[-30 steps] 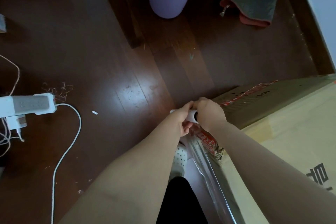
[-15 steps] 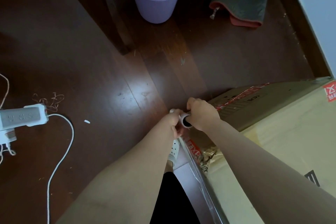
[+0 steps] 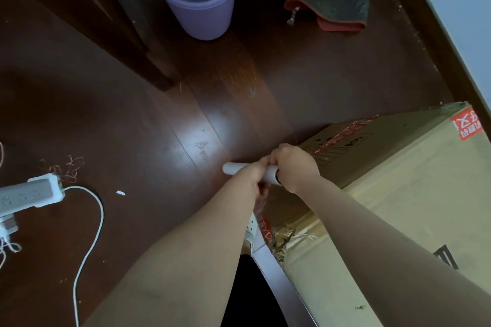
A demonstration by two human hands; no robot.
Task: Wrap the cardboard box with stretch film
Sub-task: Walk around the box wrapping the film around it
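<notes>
Clear stretch film [image 3: 279, 281] climbs beside the cardboard box [image 3: 398, 194] to our left hand [image 3: 251, 180] and right hand [image 3: 295, 170], fingers [image 3: 279, 154] of both curled round the white roll [image 3: 232, 168]; its long axis lies crosswise at the box corner, the next face running rightward.

Tan cardboard box [image 3: 398, 180], red-labelled, at 3 o'clock; white film roll [image 3: 231, 168]; lilac bin [image 3: 204, 16] at 12 o'clock; dark brown floor [image 3: 106, 114].
</notes>
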